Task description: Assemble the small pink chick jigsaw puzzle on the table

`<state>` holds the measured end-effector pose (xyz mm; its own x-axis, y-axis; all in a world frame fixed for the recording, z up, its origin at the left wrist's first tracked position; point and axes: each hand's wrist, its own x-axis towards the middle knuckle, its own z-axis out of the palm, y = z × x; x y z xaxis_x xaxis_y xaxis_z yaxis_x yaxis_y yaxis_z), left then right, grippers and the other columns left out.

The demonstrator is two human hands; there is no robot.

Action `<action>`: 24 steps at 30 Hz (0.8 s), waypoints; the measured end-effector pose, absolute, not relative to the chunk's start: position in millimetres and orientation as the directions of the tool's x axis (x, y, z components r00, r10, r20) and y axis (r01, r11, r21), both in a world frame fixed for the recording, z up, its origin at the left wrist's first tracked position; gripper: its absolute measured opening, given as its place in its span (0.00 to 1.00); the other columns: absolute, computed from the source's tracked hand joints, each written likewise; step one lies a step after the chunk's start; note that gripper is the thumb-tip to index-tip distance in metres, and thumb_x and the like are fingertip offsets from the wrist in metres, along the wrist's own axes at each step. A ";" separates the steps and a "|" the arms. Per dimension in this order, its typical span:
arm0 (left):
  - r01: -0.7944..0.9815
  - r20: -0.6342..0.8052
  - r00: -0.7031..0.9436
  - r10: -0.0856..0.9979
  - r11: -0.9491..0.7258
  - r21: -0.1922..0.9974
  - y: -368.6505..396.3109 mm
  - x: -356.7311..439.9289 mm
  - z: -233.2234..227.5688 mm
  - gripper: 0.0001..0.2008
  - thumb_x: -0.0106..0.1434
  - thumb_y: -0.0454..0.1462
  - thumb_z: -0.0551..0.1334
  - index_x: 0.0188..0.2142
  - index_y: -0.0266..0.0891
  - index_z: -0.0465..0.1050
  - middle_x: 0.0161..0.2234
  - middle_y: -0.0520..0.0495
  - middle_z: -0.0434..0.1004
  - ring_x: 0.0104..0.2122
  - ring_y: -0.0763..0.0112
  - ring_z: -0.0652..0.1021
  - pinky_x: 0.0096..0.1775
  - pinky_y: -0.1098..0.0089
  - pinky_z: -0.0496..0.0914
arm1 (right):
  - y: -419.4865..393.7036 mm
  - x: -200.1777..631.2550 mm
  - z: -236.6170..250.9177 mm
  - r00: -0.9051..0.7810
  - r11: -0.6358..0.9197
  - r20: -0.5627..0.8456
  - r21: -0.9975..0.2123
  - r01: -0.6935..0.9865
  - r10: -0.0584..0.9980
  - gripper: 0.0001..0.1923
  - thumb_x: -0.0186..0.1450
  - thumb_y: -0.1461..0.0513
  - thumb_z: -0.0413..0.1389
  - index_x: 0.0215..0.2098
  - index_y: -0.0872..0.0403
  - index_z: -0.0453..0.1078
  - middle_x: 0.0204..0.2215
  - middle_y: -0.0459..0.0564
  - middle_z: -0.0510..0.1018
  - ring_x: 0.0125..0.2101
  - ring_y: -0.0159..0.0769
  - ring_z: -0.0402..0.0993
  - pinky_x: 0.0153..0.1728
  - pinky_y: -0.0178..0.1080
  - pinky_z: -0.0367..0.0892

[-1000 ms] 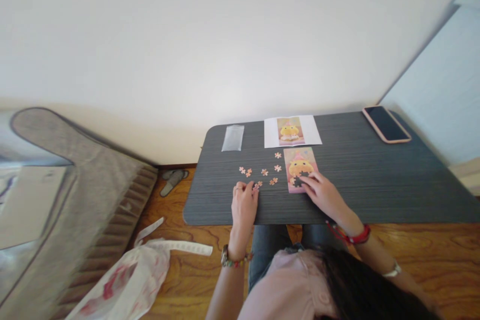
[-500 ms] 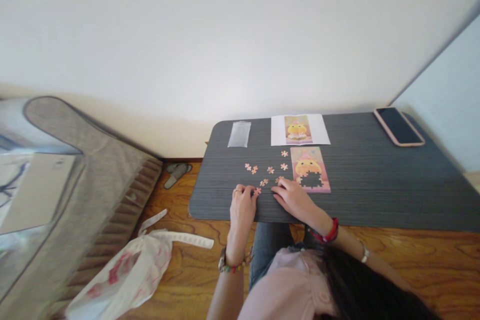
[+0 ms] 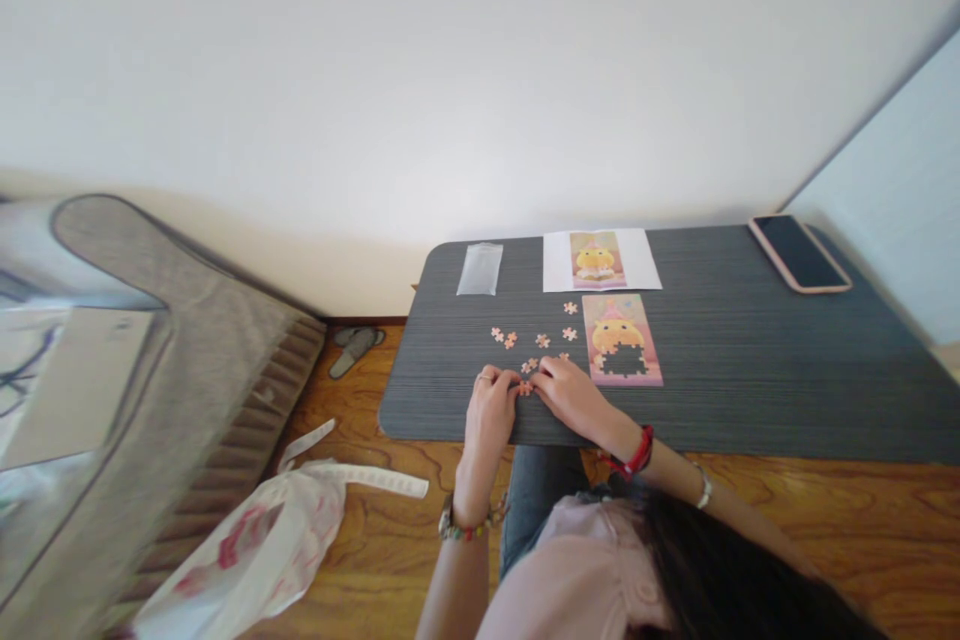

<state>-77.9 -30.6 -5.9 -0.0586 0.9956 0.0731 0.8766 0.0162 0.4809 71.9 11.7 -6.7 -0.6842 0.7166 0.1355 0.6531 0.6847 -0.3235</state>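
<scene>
Between my two hands, near the table's front edge, is a small pink jigsaw piece [image 3: 526,387]. My left hand [image 3: 492,407] pinches its left side, fingers closed. From the right, the fingertips of my right hand [image 3: 571,394] close on the same piece. Several loose jigsaw pieces [image 3: 542,341] lie just beyond my hands. To the right of them is a partly assembled puzzle [image 3: 619,310] of a yellow character in a pink hat; a dark gap shows in its lower middle. Behind it rests a white sheet [image 3: 557,260] printed with the same picture.
A clear plastic sleeve [image 3: 480,269] lies at the table's back left, and a phone [image 3: 801,255] at the back right. The dark table [image 3: 750,370] stands against a white wall. On the floor are slippers [image 3: 354,348] and a plastic bag [image 3: 262,550], beside a sofa [image 3: 202,360].
My right hand has moved left to meet my left hand at the pink jigsaw piece. The piece has shifted slightly right and turned; the puzzle stays in place.
</scene>
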 end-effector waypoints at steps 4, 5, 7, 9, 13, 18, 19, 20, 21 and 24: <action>0.880 0.078 -0.152 0.985 0.099 0.465 -35.6 -75.0 -4.9 0.06 0.60 0.32 0.55 0.34 0.40 0.71 0.34 0.47 0.68 0.37 0.67 0.71 0.40 0.67 0.69 | 9.5 73.6 -9.3 -0.695 0.699 0.159 -0.348 0.625 0.701 0.13 0.67 0.64 0.46 0.29 0.56 0.71 0.30 0.52 0.70 0.33 0.36 0.65 0.35 0.38 0.60; 0.881 0.078 -0.179 0.981 0.124 0.457 -38.0 -73.8 -4.6 0.06 0.61 0.33 0.55 0.33 0.39 0.71 0.34 0.47 0.68 0.36 0.67 0.71 0.40 0.67 0.69 | 8.8 74.1 -10.3 -0.694 0.698 0.163 -0.356 0.621 0.701 0.14 0.67 0.64 0.46 0.29 0.56 0.71 0.30 0.51 0.70 0.32 0.36 0.65 0.35 0.38 0.60; 0.884 0.073 -0.194 0.978 0.142 0.446 -42.9 -71.4 -4.5 0.05 0.60 0.35 0.57 0.33 0.39 0.71 0.34 0.47 0.67 0.37 0.66 0.71 0.40 0.66 0.69 | 7.4 75.1 -12.3 -0.694 0.696 0.167 -0.373 0.614 0.701 0.14 0.67 0.63 0.46 0.29 0.56 0.71 0.29 0.51 0.69 0.32 0.36 0.65 0.34 0.37 0.60; 0.886 0.057 -0.172 0.983 0.129 0.446 -46.6 -69.1 -5.5 0.04 0.59 0.35 0.58 0.35 0.39 0.71 0.34 0.47 0.67 0.37 0.66 0.71 0.41 0.66 0.69 | 6.2 76.3 -13.7 -0.703 0.700 0.163 -0.386 0.601 0.693 0.13 0.66 0.64 0.47 0.30 0.56 0.71 0.29 0.50 0.69 0.31 0.35 0.65 0.33 0.36 0.59; 0.883 0.043 -0.146 0.988 0.111 0.456 -47.5 -65.6 -9.0 0.04 0.59 0.32 0.59 0.34 0.40 0.71 0.34 0.48 0.67 0.37 0.67 0.71 0.42 0.66 0.69 | 6.0 79.6 -13.5 -0.722 0.708 0.142 -0.393 0.587 0.678 0.13 0.67 0.64 0.46 0.32 0.55 0.72 0.29 0.50 0.70 0.31 0.34 0.65 0.33 0.35 0.59; 0.883 0.057 -0.153 0.987 0.110 0.457 -44.0 -63.9 -10.1 0.05 0.61 0.33 0.56 0.33 0.39 0.71 0.34 0.47 0.67 0.37 0.67 0.71 0.41 0.67 0.68 | 11.2 82.8 -11.2 -0.678 0.670 0.135 -0.379 0.638 0.723 0.12 0.67 0.64 0.46 0.35 0.55 0.72 0.31 0.50 0.69 0.32 0.33 0.66 0.33 0.35 0.58; 0.883 0.056 -0.156 0.986 0.114 0.455 -43.5 -63.7 -9.8 0.05 0.61 0.33 0.56 0.33 0.39 0.71 0.34 0.47 0.67 0.37 0.67 0.71 0.41 0.67 0.68 | 12.0 82.9 -11.3 -0.680 0.674 0.134 -0.369 0.640 0.720 0.12 0.67 0.64 0.46 0.35 0.55 0.72 0.31 0.50 0.69 0.32 0.33 0.65 0.33 0.35 0.58; 0.883 0.053 -0.158 0.986 0.117 0.454 -43.1 -63.6 -9.5 0.05 0.61 0.33 0.56 0.33 0.39 0.72 0.34 0.47 0.67 0.37 0.67 0.71 0.41 0.67 0.68 | 12.5 82.9 -11.5 -0.685 0.679 0.134 -0.360 0.640 0.716 0.13 0.67 0.64 0.46 0.35 0.55 0.73 0.30 0.50 0.69 0.31 0.34 0.65 0.33 0.35 0.58; 0.883 0.049 -0.157 0.986 0.118 0.455 -42.6 -63.4 -9.1 0.06 0.61 0.33 0.56 0.33 0.40 0.72 0.33 0.47 0.66 0.36 0.67 0.71 0.41 0.67 0.68 | 12.7 82.6 -12.0 -0.689 0.685 0.136 -0.352 0.638 0.712 0.13 0.67 0.64 0.46 0.34 0.54 0.73 0.30 0.50 0.69 0.31 0.34 0.65 0.32 0.35 0.57; 0.880 0.038 -0.149 0.988 0.115 0.461 -40.6 -63.3 -8.4 0.08 0.60 0.31 0.56 0.35 0.41 0.73 0.33 0.47 0.66 0.36 0.68 0.70 0.41 0.68 0.68 | 12.1 80.4 -13.9 -0.689 0.692 0.146 -0.326 0.644 0.710 0.12 0.67 0.63 0.47 0.32 0.55 0.72 0.29 0.50 0.69 0.32 0.34 0.64 0.33 0.36 0.57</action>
